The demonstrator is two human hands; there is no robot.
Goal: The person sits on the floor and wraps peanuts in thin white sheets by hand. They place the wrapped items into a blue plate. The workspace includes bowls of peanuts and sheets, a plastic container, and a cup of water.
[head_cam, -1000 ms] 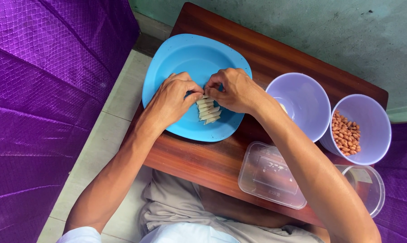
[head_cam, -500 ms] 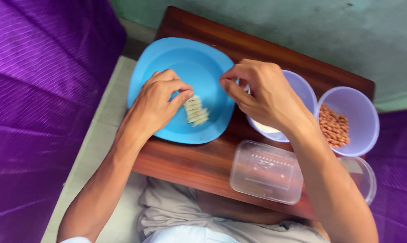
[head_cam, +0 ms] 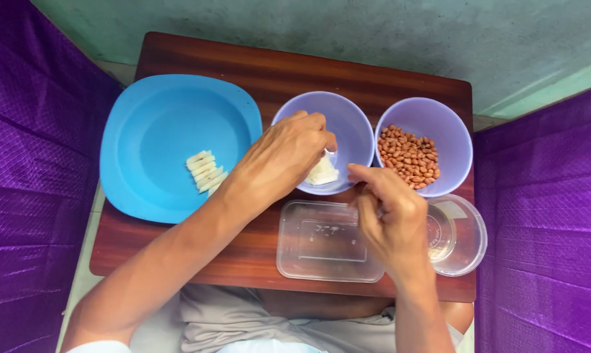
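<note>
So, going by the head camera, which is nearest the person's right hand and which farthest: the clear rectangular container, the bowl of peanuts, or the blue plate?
From the right hand:
1. Clear rectangular container, right beside it, partly under the hand.
2. Bowl of peanuts, just above, at the table's back right.
3. Blue plate, far left, beyond the left hand.

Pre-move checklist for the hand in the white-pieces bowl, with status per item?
1. Left hand over the middle bowl: ok.
2. Fingers closed on a white piece: cannot tell.
3. Right hand clear of the bowl, holding nothing visible: ok.
4. Blue plate has bare room beside the row of cut strips: ok.
5. Peanut bowl upright, out of the way: ok.
</note>
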